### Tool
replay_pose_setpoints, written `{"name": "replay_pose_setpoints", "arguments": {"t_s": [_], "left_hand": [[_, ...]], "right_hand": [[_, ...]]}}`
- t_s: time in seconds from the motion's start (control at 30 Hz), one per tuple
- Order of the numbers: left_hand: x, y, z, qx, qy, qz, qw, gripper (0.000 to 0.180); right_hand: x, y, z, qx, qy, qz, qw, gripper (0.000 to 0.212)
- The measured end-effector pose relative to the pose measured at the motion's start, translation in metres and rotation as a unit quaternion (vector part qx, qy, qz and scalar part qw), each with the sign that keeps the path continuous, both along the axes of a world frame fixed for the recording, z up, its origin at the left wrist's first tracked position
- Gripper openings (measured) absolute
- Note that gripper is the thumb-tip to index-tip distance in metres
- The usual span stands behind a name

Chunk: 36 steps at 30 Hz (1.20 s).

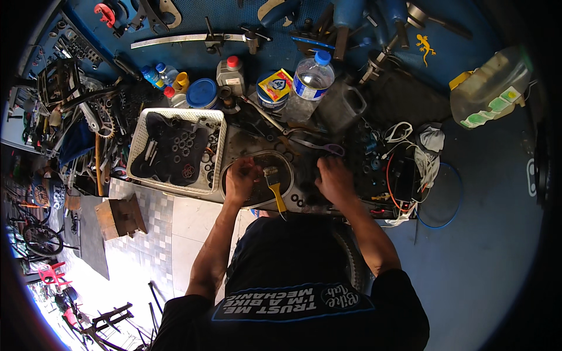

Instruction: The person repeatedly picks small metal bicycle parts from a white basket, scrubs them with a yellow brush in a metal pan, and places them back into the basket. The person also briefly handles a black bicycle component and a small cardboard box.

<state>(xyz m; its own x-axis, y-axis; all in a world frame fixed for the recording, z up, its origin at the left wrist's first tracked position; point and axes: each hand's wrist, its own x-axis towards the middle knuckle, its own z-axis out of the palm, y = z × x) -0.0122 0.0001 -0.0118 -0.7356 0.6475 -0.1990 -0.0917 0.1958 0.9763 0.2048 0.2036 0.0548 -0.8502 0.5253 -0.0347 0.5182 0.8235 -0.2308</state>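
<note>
Left grip curled over the round pan, contents unclear; right grip resting flat on the surface, closure unclear.

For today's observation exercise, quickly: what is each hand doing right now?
Left hand: fingers curled over the round metal pan; whether it holds anything cannot be told.
Right hand: resting on the dark workbench, grip unclear.

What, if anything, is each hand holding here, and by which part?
The left hand is over the round pan, fingers curled on something small; what it is cannot be told. The right hand rests on the dark bench clutter; no hold is visible.
</note>
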Motion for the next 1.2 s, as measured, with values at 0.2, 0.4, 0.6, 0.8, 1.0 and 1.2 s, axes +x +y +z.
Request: {"name": "replay_pose_setpoints", "arguments": {"t_s": [0.2,0.4,0.6,0.8,1.0,1.2], "left_hand": [[-0.005,-0.005,-0.01,0.034,-0.068,0.018,0.997,0.031],[-0.002,0.001,-0.005,0.045,-0.069,0.016,0.996,0.035],[-0.006,0.006,-0.008,0.013,-0.041,-0.026,0.999,0.039],[-0.003,0.006,-0.014,0.059,-0.098,-0.014,0.993,0.041],[-0.004,0.002,0.01,0.07,-0.22,0.017,0.973,0.047],[-0.002,-0.004,0.014,0.08,-0.221,0.014,0.972,0.053]], "right_hand": [[0.001,0.036,0.061,0.064,0.134,-0.081,0.986,0.043],[-0.012,0.06,0.075,0.161,0.207,-0.087,0.961,0.04],[-0.017,0.058,0.023,0.129,0.031,-0.023,0.991,0.051],[-0.022,-0.026,0.012,-0.17,0.102,0.2,0.96,0.048],[-0.014,-0.07,-0.016,-0.162,-0.035,0.237,0.957,0.03],[-0.022,-0.052,-0.014,-0.179,0.1,0.26,0.944,0.026]]}}
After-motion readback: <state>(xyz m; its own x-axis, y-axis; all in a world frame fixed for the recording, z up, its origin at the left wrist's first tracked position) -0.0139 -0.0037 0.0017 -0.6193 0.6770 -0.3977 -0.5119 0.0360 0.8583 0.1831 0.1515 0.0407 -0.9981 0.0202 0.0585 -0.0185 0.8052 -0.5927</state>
